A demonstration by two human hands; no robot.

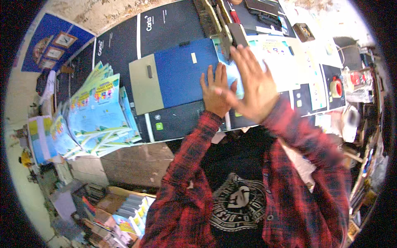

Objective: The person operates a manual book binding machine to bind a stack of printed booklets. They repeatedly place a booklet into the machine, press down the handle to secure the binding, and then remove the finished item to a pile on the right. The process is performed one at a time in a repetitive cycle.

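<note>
My left hand (pixel 217 97) lies with its fingers stretched over the right edge of a flat blue board (pixel 188 76), which has a beige panel (pixel 144 84) along its left side. Just right of it is my right hand (pixel 255 87), fingers extended, above light-blue printed paper (pixel 235 76). Its thumb overlaps the left hand in the picture. Neither hand grips anything visible. Beyond the fingertips, a metal arm (pixel 225 39), perhaps of a stapling machine, reaches down to the paper. Part of the paper is hidden under my hands.
A fanned pile of light-blue printed booklets (pixel 97 115) stands at the table's left end. Bright printed sheets (pixel 277 66) lie to the right, with a red tape roll (pixel 336 88) farther over. A red-handled tool (pixel 234 15) and a phone (pixel 261 6) are at the back.
</note>
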